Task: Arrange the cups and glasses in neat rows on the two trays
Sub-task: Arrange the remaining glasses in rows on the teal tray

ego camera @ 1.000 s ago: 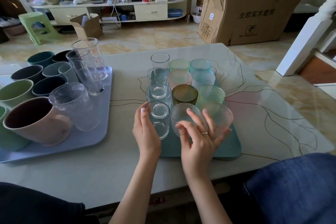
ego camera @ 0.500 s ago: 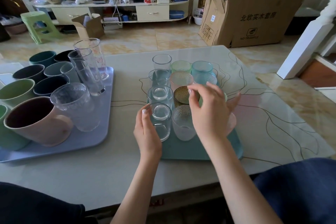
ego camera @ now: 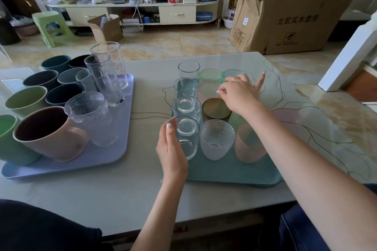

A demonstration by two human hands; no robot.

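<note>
Table [ego camera: 142,193] carries two trays: purple tray [ego camera: 114,149] well left of both hands, full of cups and tall glasses; teal tray [ego camera: 234,173] under the hands, glasses upright in three columns. Right hand [ego camera: 238,96], the nearer, fingers [ego camera: 222,91] curled, apparently pinching the rim of a far-row glass hidden beneath; open table lies right. Left hand [ego camera: 172,149], fingers straight, rests against the clear glass [ego camera: 186,138] at the near-left corner.
</note>
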